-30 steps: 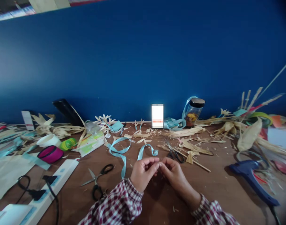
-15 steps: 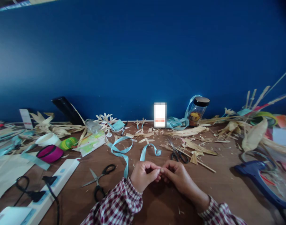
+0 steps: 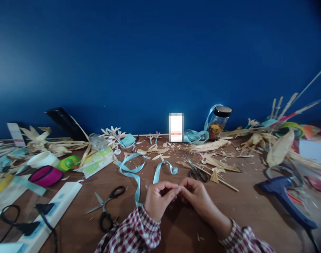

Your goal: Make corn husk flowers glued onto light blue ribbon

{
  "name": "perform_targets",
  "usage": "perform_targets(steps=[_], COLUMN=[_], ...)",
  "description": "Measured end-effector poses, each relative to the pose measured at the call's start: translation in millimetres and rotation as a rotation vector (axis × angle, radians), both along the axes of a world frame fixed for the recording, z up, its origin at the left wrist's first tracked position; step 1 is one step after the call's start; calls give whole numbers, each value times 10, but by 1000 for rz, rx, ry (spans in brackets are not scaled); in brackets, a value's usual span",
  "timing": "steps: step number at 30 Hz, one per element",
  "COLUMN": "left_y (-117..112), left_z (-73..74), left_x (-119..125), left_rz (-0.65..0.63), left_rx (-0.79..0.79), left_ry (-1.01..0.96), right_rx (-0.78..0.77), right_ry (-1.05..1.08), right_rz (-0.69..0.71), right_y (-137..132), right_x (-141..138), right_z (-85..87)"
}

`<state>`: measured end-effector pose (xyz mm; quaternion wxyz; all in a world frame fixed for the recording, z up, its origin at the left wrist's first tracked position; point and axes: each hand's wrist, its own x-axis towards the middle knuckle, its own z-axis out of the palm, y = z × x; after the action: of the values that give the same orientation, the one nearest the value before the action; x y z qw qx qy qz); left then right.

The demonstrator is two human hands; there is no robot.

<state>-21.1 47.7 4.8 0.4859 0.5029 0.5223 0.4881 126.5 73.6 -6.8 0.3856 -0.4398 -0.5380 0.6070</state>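
Note:
My left hand (image 3: 160, 198) and my right hand (image 3: 195, 195) meet at the fingertips over the near middle of the table. Both are closed in a pinch; whatever lies between the fingers is too small or hidden to make out. A light blue ribbon (image 3: 157, 172) curls up just behind my left hand, and I cannot tell whether that hand grips it. Another loop of the ribbon (image 3: 137, 186) runs down to the left sleeve. Black-handled scissors (image 3: 104, 203) lie spread to the left of my left hand. A second pair of scissors (image 3: 198, 172) rests beyond my right hand.
A blue glue gun (image 3: 284, 193) lies at the right, its cable trailing off. On the left is a white power strip (image 3: 61, 200) with black plugs. Dried corn husks (image 3: 221, 163) and scraps litter the back, near a lidded glass jar (image 3: 220, 123) and a bright screen (image 3: 176, 127).
The view has shifted slightly, so the table's things sit a little further left. Both hands keep their pinch, fingertips together, with only slight finger movement.

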Motion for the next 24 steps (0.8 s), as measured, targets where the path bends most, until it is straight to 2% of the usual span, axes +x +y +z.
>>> perform_targets(steps=[4, 8, 13, 19, 24], left_y=[-20, -2, 22, -14, -15], left_z=[20, 35, 38, 82, 84], left_x=[10, -8, -7, 6, -23], left_rz=[63, 62, 29, 22, 14], left_rx=[9, -61, -37, 22, 22], left_ry=[52, -46, -122, 63, 162], right_rx=[34, 29, 136, 169, 195], right_ry=[42, 128, 51, 35, -11], right_rz=[-3, -9, -59, -82, -107], right_y=[-9, -9, -1, -1, 0], right_x=[-12, 0, 15, 9, 22], right_z=[-2, 34, 37, -31, -1])
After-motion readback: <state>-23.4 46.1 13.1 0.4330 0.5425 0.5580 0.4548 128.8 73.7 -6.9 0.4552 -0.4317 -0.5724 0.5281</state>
